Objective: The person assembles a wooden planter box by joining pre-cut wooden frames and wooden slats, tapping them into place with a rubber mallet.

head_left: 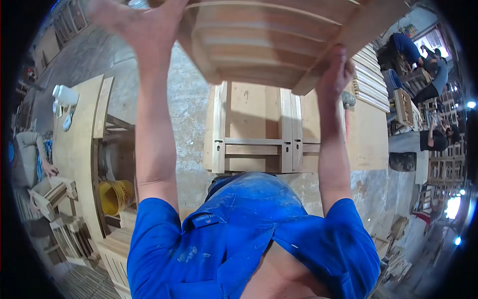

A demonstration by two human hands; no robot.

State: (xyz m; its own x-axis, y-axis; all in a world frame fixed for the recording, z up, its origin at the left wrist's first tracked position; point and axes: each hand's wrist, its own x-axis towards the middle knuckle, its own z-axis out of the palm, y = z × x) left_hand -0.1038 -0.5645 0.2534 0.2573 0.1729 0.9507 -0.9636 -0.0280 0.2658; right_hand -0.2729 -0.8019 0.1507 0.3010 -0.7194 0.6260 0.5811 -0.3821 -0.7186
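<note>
Cool, moderately bright light; a window [434,44] glares at two o'clock, a lamp [471,104] at three. Shadow crosses the central counter [366,144]. Motion blurs the right hand [142,31] at eleven; fisheye distortion curves the dark-rimmed edges.

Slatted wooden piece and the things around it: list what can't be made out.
All in the head view:
- Slatted wooden piece: far end, cut off by top edge.
- Left hand: blurred, partly cut off by top edge.
- Shirt label: lettering too small.

Frames [252,141] lie on the workbench [368,144] beneath the panel [264,50], left of the mallet [349,100].
</note>
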